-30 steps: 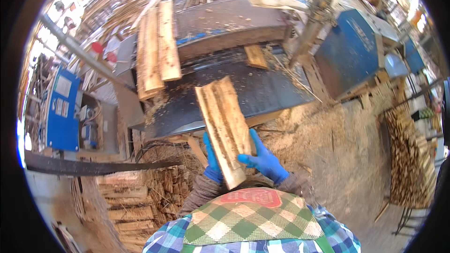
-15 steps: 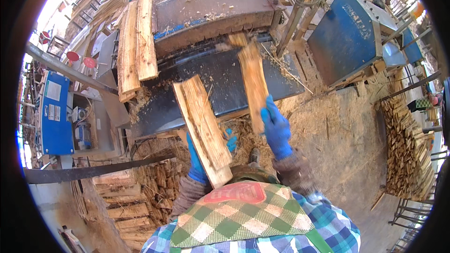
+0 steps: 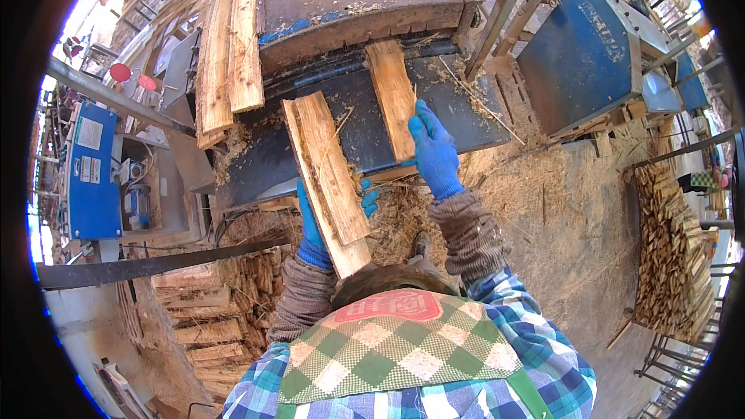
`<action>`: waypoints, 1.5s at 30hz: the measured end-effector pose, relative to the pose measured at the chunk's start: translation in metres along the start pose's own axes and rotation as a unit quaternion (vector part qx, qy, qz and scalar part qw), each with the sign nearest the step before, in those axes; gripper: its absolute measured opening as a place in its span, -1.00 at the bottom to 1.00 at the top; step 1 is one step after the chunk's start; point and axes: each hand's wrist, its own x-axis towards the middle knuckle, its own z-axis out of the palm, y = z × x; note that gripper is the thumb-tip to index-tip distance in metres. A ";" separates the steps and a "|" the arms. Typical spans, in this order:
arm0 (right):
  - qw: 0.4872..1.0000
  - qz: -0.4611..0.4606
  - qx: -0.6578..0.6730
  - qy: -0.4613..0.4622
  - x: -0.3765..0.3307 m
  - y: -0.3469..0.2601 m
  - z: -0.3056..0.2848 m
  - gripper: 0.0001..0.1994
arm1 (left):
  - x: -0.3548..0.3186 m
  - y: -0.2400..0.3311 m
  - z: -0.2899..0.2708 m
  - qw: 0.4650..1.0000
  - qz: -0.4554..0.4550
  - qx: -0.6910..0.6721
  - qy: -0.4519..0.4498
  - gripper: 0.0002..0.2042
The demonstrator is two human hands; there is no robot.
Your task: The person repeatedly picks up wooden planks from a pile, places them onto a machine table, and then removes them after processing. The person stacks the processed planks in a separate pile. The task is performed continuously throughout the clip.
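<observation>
My left hand (image 3: pixel 310 229), in a blue glove, cradles a pair of rough wooden boards (image 3: pixel 332 159) from below. Its fingertips show past their right edge, and the boards' far ends reach over the dark metal bed (image 3: pixel 272 174) of a machine. A single wooden board (image 3: pixel 392 97) lies on that bed, its far end at the roller (image 3: pixel 310 81) under the rusty housing. My right hand (image 3: pixel 434 155), gloved in blue too, grips this board near its close end, along the right edge. The palm side of that hand is hidden.
More long boards (image 3: pixel 233 62) lie at the bed's left side. A blue control box (image 3: pixel 97 178) stands at left, a blue machine cabinet (image 3: pixel 578 58) at right. Stacked wood (image 3: pixel 213 334) sits low on the left, another stack (image 3: pixel 671 256) far right. Shavings cover the floor.
My right hand has pushed its board forward and left, bringing it flat onto the bed toward the roller. The left-hand boards have shifted slightly forward.
</observation>
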 end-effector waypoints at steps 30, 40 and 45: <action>0.835 -0.504 -0.174 0.135 0.018 -0.011 0.048 -0.73 | -0.006 -0.007 -0.025 0.981 -0.009 -0.170 -0.091 -0.03; 0.962 -0.151 -0.107 -0.201 -0.163 -0.037 0.030 -0.24 | -0.009 -0.026 -0.002 0.988 0.100 0.121 -0.009 -0.11; 0.978 0.101 0.096 -0.155 -0.167 -0.007 -0.001 -0.33 | -0.016 -0.034 0.012 0.996 0.032 -0.044 -0.074 -0.03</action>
